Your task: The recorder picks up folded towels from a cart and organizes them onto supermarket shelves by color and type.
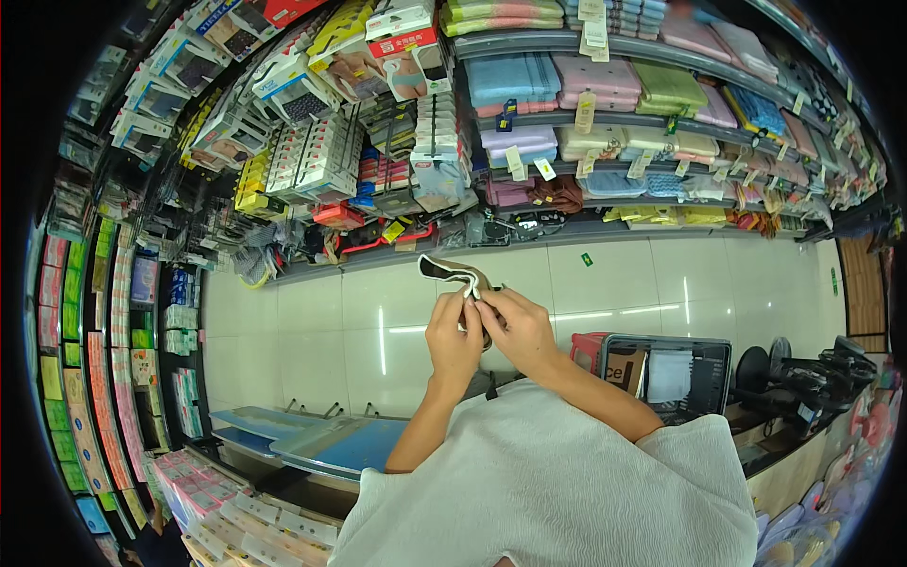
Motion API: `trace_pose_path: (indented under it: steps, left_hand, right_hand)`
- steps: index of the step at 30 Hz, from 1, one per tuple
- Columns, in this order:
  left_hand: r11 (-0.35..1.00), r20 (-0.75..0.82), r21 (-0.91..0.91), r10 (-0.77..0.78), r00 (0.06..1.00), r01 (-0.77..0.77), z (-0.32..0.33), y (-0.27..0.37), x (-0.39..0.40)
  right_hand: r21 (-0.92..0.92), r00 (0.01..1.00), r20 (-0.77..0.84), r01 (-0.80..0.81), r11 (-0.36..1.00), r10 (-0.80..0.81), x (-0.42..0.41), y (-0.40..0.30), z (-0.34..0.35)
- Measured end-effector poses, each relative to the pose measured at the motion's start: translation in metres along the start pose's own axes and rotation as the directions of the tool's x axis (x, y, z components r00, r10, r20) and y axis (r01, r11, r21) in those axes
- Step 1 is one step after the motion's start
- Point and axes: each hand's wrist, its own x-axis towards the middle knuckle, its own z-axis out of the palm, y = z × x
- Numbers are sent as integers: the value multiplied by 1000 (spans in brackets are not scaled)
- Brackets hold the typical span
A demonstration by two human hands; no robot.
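A dark fabric item with white edging [478, 271] is pinched between the fingertips of both hands, above the tiled floor. My left hand [453, 332] grips it from the left, and my right hand [521, 332] grips it from the right, the fingertips of both nearly touching. A loop of the fabric stands up and spreads to the left over the hands. Its lower part is mostly hidden behind the fingers, so its exact kind cannot be told.
Shelves of folded towels [599, 81] and racks of boxed underwear [315, 159] stand ahead. A dark plastic basket [719, 375] holding a cardboard box [623, 368] is at the right. Blue boards [347, 443] lie at the lower left; a person's arm [157, 521] shows beyond.
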Motion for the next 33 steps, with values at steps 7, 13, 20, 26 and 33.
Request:
trace_pose_path:
  steps: [7, 13, 20, 26, 33]
  left_hand:
    - [992, 79, 94, 72, 994, -80, -6, 13, 2]
    - [992, 199, -15, 123, 972, -123, -20, 19, 11]
    - [975, 410, -94, 223, 884, -202, -61, 9, 40]
    - [967, 544, -190, 250, 801, -173, -92, 12, 61]
    - [933, 543, -291, 344, 766, -213, -117, 8, 69]
  right_hand:
    - [-35, 993, 28, 112, 993, -111, -2, -6, -10]
    - [220, 988, 144, -88, 972, 57, -5, -18, -24]
    - [183, 977, 125, 146, 972, -170, 12, -17, -50]
    - [272, 856, 412, 210, 939, -311, 27, 7, -53]
    - [333, 730, 619, 89, 939, -289, 28, 24, -23]
